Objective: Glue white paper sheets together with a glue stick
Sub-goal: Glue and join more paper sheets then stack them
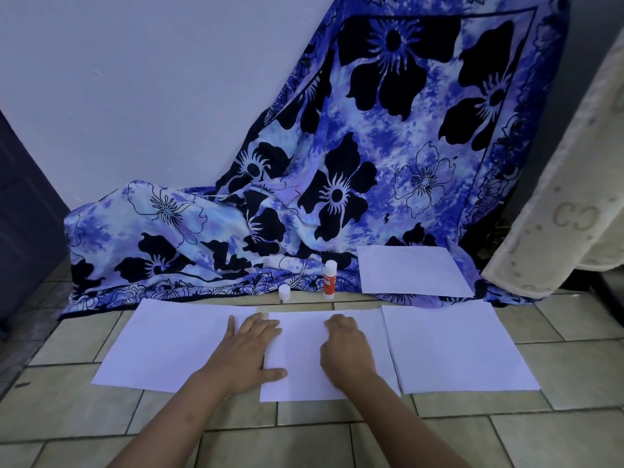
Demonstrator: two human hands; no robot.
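Note:
Three white sheets lie in a row on the tiled floor. My left hand [248, 352] presses flat across the seam where the left sheet [169, 346] meets the middle sheet [300, 359], thumb spread out. My right hand [346, 349] rests on the middle sheet with its fingers bent, holding nothing. The right sheet [456, 346] lies beside the middle one and is untouched. The glue stick [329, 279] stands upright beyond the sheets, red and white, with its white cap [284, 293] off and standing to its left.
A fourth white sheet [412, 269] lies on the blue flowered cloth [236, 228] draped against the wall at the back. A cream fabric [567, 211] hangs at the right. Beige floor tiles [304, 440] stretch toward me.

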